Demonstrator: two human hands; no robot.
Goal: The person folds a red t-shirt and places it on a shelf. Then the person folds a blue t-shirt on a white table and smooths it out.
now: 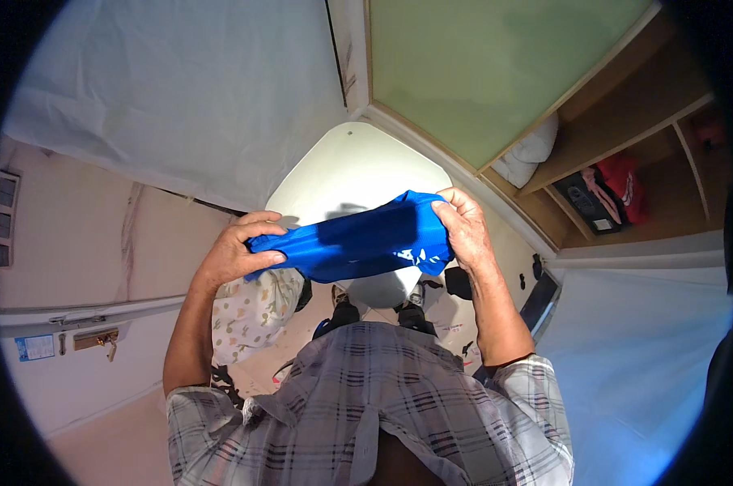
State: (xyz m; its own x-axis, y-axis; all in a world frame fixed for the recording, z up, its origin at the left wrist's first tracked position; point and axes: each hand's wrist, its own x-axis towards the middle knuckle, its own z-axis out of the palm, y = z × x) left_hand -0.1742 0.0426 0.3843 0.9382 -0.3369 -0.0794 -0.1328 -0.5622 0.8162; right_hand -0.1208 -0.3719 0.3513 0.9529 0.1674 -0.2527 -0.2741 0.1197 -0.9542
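A blue cloth garment [354, 243] with a white print near its right end is stretched between my two hands. My left hand [236, 249] pinches its left end between thumb and fingers. At the other end, my right hand [463, 225] grips the cloth near the upper corner. The garment looks folded or bunched into a long band, so its kind cannot be told. Under it stands a white table or stool top [354, 164] with rounded corners, partly hidden by the cloth and shaded below it.
To the right, an open wooden cabinet [645, 158] with a green sliding panel [494, 67] holds a red garment [624, 188] and a white bundle [527, 152]. A patterned cloth [257, 316] lies low at left. Dark items [460, 282] are on the floor. A door handle [108, 341] is at far left.
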